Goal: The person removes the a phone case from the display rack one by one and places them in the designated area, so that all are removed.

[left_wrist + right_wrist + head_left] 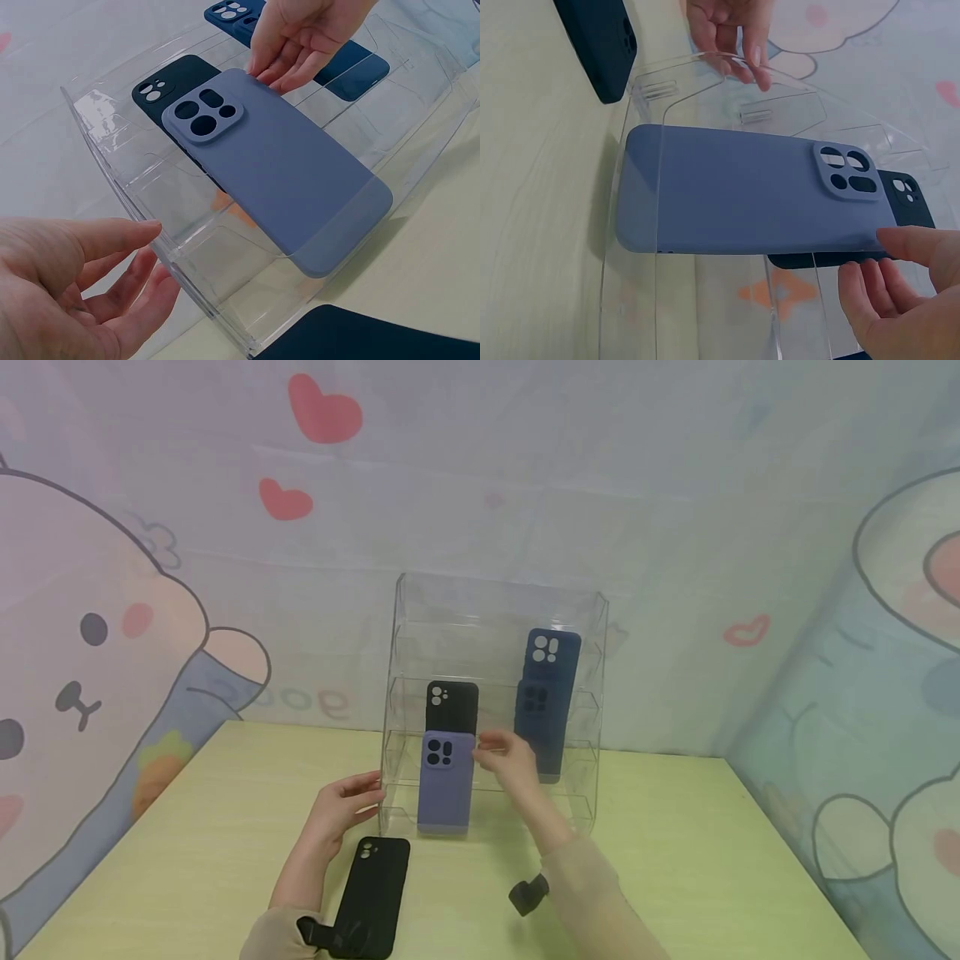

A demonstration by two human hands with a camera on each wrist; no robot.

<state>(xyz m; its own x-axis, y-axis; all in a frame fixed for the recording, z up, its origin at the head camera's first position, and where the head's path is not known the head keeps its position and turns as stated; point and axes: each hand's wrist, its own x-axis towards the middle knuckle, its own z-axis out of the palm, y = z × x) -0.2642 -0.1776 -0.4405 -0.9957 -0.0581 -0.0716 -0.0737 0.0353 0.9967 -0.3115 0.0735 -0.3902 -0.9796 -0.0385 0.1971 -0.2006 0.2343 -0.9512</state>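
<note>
A lavender phone case [446,789] stands in the lowest front tier of a clear acrylic display rack [495,585]. My right hand [512,760] is at the case's upper right edge. In the right wrist view its thumb [900,238] lies at the case's top corner, its fingertips along the side edge. My left hand [347,806] is at the rack's left side, the thumb at the panel edge and loose fingers outside it. Behind the lavender case stands a black case [452,706]. Two dark blue cases [551,727] stand one behind the other on the rack's right side.
Another black phone case [372,893] lies on the pale yellow table [690,852], in front of the rack and beside my left forearm. Behind the table hangs a cloth backdrop [675,527] printed with hearts and cartoon animals. Black straps sit at both wrists.
</note>
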